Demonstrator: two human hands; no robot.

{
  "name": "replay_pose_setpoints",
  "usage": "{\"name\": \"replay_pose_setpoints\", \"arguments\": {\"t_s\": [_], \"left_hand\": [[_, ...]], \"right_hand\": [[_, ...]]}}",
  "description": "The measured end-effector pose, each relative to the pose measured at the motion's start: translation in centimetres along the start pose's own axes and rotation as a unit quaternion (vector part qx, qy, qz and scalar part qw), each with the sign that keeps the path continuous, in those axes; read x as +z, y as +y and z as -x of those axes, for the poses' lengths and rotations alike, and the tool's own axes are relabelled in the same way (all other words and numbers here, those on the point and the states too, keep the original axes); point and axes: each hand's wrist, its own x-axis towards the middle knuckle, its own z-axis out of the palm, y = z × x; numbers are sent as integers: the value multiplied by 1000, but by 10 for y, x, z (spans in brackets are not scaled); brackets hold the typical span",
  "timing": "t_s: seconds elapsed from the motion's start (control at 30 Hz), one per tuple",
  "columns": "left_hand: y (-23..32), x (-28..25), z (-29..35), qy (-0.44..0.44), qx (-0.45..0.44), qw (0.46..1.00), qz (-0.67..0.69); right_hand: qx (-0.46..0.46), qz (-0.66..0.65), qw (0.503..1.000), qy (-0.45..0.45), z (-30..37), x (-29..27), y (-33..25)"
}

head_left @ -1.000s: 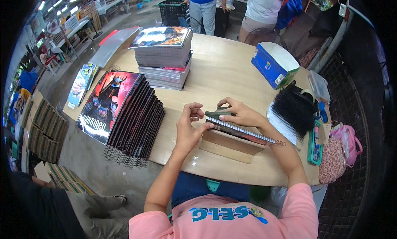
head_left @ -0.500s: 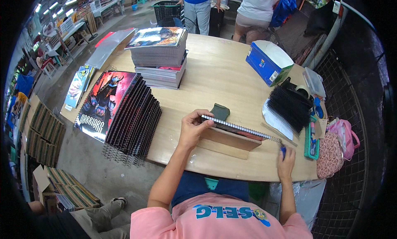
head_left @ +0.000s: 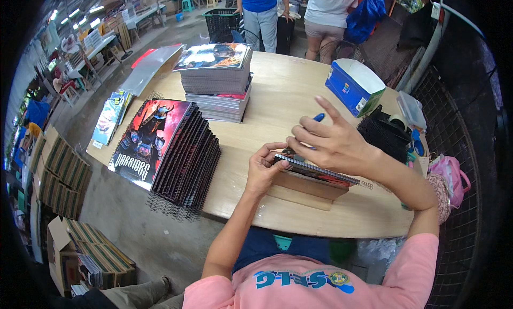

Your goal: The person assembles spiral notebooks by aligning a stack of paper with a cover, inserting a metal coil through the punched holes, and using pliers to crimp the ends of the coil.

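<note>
My left hand (head_left: 262, 170) pinches the left end of a spiral notebook (head_left: 323, 174), its coiled spine facing up. The notebook leans along a brown wooden stand (head_left: 310, 191) near the table's front edge. At the coil's left end, my right hand (head_left: 339, 143) is curled around a small blue-handled tool (head_left: 319, 117), index finger raised. The tool's dark tip is close to my left fingers; whether it touches the coil is hidden. A loose tail of coil (head_left: 365, 185) sticks out at the notebook's right end.
To the left lies a pile of spiral notebooks (head_left: 152, 138), with stacked booklets (head_left: 214, 84) behind. A blue box (head_left: 347, 90), black coils (head_left: 382, 135) and a clear container (head_left: 411, 110) occupy the right side. Two people stand beyond the table, near a dark basket (head_left: 222, 23).
My right hand has moved with the tool from the coil's right end, across the notebook, to its left end. My left hand keeps its hold. The view has shifted slightly.
</note>
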Motion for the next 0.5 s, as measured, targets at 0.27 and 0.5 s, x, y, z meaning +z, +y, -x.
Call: {"name": "replay_pose_setpoints", "arguments": {"t_s": [0.27,0.5], "left_hand": [[0,-4,-2,10,11,999,-41],[-6,7,0,66,58,988,-128]], "right_hand": [[-22,3,996,-91,-7,8,-3],[193,-157,966,-71,34,12,-7]]}}
